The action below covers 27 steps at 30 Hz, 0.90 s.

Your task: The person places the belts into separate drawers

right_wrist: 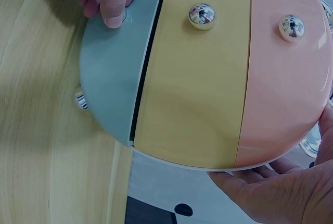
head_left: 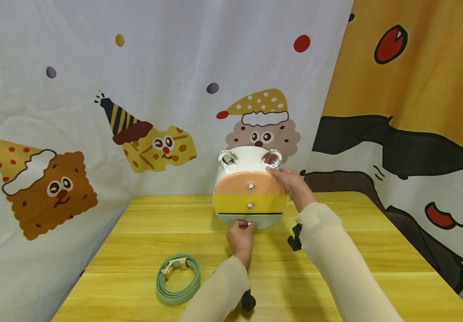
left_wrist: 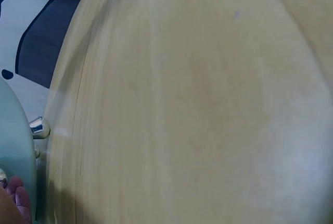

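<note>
A small rounded drawer box (head_left: 250, 203) stands on the table, with pink-orange, yellow and pale blue-green drawer fronts and chrome knobs. Low on its front, my left hand (head_left: 241, 241) pinches the knob of the blue-green drawer (right_wrist: 109, 62), and its fingers cover most of that knob. A dark slit runs between this drawer and the yellow drawer (right_wrist: 200, 78). My right hand (head_left: 293, 185) holds the box by its upper right side, below a chrome ring ear (head_left: 271, 158). In the right wrist view, the fingers (right_wrist: 244, 179) of that hand lie along the box's side, partly hidden behind it.
A coiled green strap (head_left: 177, 293) with gold-coloured metal fittings lies on the wooden table (head_left: 135, 250), left of my left forearm. Behind the table hangs a cloth (head_left: 167, 53) printed with cartoon figures. A chrome foot (left_wrist: 39, 128) shows under the box in the left wrist view.
</note>
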Each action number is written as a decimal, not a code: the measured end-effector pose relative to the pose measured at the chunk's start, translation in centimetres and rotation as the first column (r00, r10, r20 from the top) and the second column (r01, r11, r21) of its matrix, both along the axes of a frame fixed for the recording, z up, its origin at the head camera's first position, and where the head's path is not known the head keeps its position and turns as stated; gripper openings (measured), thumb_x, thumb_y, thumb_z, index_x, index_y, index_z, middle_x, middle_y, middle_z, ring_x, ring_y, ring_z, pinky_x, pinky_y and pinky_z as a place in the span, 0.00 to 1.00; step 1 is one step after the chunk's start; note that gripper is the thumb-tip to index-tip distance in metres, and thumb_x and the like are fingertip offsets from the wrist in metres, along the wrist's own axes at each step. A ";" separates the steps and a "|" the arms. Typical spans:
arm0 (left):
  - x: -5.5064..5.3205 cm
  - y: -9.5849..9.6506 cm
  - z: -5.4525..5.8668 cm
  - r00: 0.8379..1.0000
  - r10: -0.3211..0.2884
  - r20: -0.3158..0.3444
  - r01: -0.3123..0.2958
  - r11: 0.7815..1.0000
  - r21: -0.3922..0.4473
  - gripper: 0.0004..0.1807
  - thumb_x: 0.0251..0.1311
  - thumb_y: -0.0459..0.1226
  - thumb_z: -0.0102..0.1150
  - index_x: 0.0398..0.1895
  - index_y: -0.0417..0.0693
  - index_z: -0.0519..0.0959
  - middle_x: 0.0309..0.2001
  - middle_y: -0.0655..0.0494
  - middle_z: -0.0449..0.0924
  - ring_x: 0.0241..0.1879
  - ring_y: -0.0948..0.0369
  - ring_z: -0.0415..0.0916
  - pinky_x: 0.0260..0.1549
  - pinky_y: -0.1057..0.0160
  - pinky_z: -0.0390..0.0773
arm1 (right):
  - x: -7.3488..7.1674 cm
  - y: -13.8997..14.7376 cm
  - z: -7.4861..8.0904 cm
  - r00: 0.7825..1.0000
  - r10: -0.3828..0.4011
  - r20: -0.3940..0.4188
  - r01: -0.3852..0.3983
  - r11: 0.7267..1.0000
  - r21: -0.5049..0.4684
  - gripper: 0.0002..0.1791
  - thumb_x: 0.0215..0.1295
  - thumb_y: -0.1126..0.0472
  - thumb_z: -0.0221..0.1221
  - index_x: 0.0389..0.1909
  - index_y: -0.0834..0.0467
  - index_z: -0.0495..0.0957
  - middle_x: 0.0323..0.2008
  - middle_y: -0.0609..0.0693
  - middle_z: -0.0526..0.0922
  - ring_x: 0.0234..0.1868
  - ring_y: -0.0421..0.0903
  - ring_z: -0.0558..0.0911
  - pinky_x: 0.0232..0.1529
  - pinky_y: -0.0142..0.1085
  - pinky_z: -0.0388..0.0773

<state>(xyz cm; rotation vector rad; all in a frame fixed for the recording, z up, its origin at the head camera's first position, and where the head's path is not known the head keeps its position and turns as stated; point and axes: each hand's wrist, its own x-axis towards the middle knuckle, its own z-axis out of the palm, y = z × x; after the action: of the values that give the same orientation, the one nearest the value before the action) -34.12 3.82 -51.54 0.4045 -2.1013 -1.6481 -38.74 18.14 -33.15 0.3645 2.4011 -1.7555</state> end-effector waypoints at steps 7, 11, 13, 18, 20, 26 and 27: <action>0.5 0.0 0.0 0.999 0.003 -0.050 -0.003 1.000 0.002 0.10 0.43 0.34 0.78 0.21 0.44 0.82 0.20 0.58 0.81 0.21 0.62 0.75 0.25 0.60 0.78 | 0.1 -0.1 0.3 1.000 0.003 0.012 -0.003 1.000 -0.020 0.41 0.68 0.36 0.56 0.73 0.57 0.64 0.63 0.60 0.73 0.60 0.56 0.74 0.66 0.48 0.67; 0.9 -0.1 0.1 0.998 -0.006 -0.068 0.006 1.000 0.005 0.10 0.42 0.33 0.78 0.20 0.43 0.82 0.19 0.58 0.81 0.20 0.63 0.75 0.24 0.61 0.77 | 0.0 -0.1 0.3 1.000 0.004 0.020 -0.004 1.000 -0.025 0.41 0.68 0.36 0.56 0.73 0.56 0.63 0.63 0.60 0.73 0.60 0.56 0.73 0.66 0.49 0.67; 1.1 -0.1 0.2 0.998 -0.012 -0.065 0.013 1.000 0.006 0.10 0.42 0.33 0.78 0.20 0.43 0.82 0.19 0.58 0.81 0.20 0.63 0.75 0.24 0.62 0.77 | 0.0 0.0 0.2 1.000 0.007 0.023 -0.006 1.000 -0.018 0.41 0.68 0.35 0.55 0.73 0.56 0.63 0.63 0.60 0.73 0.60 0.56 0.73 0.66 0.49 0.66; 1.7 -0.3 0.3 0.999 -0.027 -0.047 0.028 0.999 0.031 0.10 0.42 0.32 0.78 0.21 0.42 0.82 0.19 0.57 0.81 0.18 0.65 0.75 0.22 0.63 0.77 | 0.0 0.0 0.2 1.000 0.012 0.024 -0.011 1.000 -0.007 0.41 0.68 0.34 0.55 0.73 0.56 0.64 0.61 0.59 0.74 0.58 0.56 0.74 0.66 0.49 0.67; 1.9 -0.3 0.3 0.998 -0.035 -0.048 0.037 0.998 0.049 0.10 0.42 0.31 0.78 0.21 0.41 0.81 0.18 0.57 0.81 0.18 0.64 0.75 0.22 0.63 0.77 | 0.0 0.1 0.2 1.000 0.014 0.020 -0.014 1.000 -0.013 0.40 0.68 0.34 0.55 0.72 0.56 0.65 0.61 0.59 0.75 0.57 0.56 0.76 0.64 0.49 0.69; 2.5 -0.4 0.1 0.998 -0.054 -0.031 0.056 0.997 0.058 0.11 0.42 0.32 0.79 0.21 0.43 0.81 0.19 0.58 0.81 0.19 0.65 0.75 0.23 0.63 0.77 | -0.2 0.1 0.1 1.000 0.022 0.016 -0.022 1.000 -0.021 0.39 0.68 0.35 0.55 0.71 0.56 0.66 0.59 0.59 0.76 0.54 0.54 0.77 0.61 0.47 0.72; 2.6 -0.5 0.1 0.998 -0.060 -0.020 0.061 0.996 0.059 0.11 0.42 0.33 0.79 0.21 0.44 0.81 0.19 0.59 0.81 0.19 0.65 0.75 0.23 0.63 0.77 | -0.2 0.1 0.1 1.000 0.021 0.019 -0.021 1.000 -0.019 0.39 0.68 0.34 0.55 0.71 0.56 0.67 0.59 0.59 0.76 0.54 0.54 0.77 0.61 0.47 0.72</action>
<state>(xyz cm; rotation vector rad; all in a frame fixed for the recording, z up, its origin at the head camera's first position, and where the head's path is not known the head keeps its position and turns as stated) -31.52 3.36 -51.41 0.3464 -2.0744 -1.7463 -38.93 18.26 -33.07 0.3507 2.3650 -1.7572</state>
